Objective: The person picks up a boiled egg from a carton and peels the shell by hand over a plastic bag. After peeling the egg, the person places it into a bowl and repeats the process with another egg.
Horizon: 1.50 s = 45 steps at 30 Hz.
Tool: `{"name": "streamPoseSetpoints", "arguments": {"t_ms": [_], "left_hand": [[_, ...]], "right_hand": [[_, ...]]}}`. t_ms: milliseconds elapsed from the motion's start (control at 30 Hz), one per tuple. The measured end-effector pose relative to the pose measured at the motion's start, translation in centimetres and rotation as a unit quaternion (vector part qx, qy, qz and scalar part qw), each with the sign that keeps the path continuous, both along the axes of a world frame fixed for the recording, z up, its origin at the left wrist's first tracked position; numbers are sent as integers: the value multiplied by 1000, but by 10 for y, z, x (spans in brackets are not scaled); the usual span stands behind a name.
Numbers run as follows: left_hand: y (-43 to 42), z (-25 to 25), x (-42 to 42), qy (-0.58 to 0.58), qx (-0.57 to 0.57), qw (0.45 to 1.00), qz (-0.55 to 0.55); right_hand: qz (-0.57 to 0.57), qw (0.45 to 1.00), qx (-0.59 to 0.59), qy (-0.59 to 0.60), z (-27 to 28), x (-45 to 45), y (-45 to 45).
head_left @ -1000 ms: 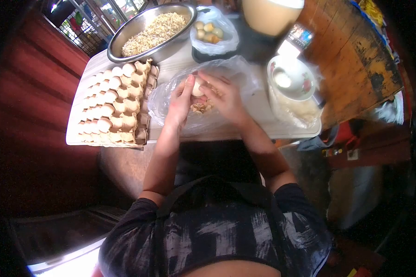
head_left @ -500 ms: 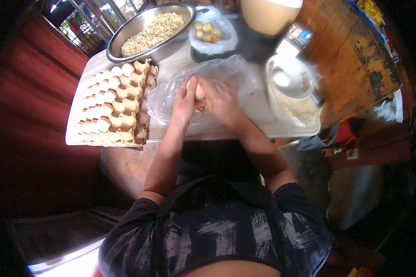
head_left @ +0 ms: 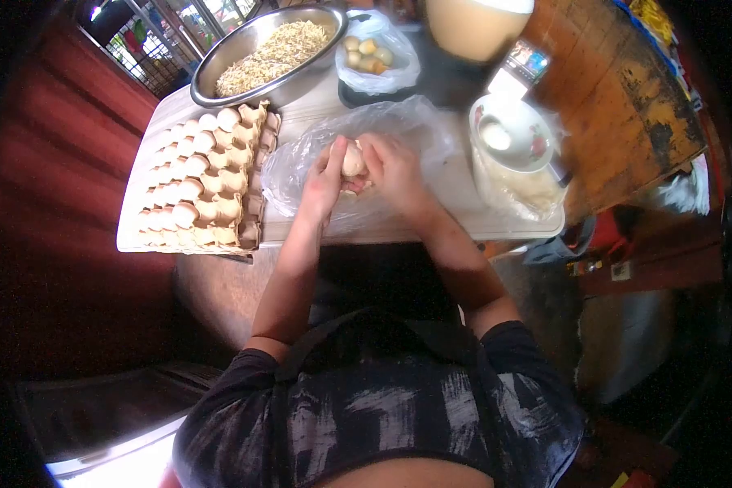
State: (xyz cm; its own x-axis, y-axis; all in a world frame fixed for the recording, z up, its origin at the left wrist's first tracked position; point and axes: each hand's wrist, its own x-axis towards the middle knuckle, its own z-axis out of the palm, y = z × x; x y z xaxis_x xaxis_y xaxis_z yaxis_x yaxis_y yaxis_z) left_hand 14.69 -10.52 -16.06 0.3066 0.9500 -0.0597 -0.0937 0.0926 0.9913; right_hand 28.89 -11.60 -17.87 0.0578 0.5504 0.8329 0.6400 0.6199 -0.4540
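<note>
Between my two hands is a pale egg (head_left: 353,161), held over a clear plastic bag (head_left: 289,175) spread on the table. My left hand (head_left: 325,177) wraps round the egg's left side, thumb along it. My right hand (head_left: 393,169) has its bent fingers against the egg's right side. Bits of shell (head_left: 358,189) lie on the bag just below the egg. To the right, a flowered white bowl (head_left: 537,145) holds one smooth white egg (head_left: 496,137).
At the left is a stacked egg tray (head_left: 234,175), partly filled with eggs. Behind it stands a metal basin (head_left: 285,91) of shredded pale material. A white bag (head_left: 398,75) holds several eggs, near a large tan container (head_left: 476,32). A small box (head_left: 522,67) stands above the bowl.
My right fingers have shifted on the egg, covering it half a second ago and now showing more of it. The egg tray and basin appear slightly shifted in view.
</note>
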Motion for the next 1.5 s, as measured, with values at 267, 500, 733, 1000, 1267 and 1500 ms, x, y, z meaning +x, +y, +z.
{"name": "streamPoseSetpoints", "arguments": {"t_ms": [267, 500, 733, 1000, 1267, 1500], "left_hand": [[1, 6, 1, 12, 13, 999, 29], [-1, 8, 4, 53, 13, 998, 32], [-5, 6, 1, 46, 4, 998, 34], [-1, 8, -13, -12, -9, 1000, 6], [0, 11, -15, -13, -29, 999, 3], [1, 11, -5, -49, -12, 999, 16]], "right_hand": [[147, 973, -100, 144, 3, 0, 0], [38, 999, 18, -2, -1, 2, 4], [-30, 996, 23, -78, 2, 2, -2], [-40, 999, 3, -15, -2, 1, 0], [16, 1000, -13, 8, -3, 3, 4], [109, 984, -107, 91, 10, -1, -5]]}}
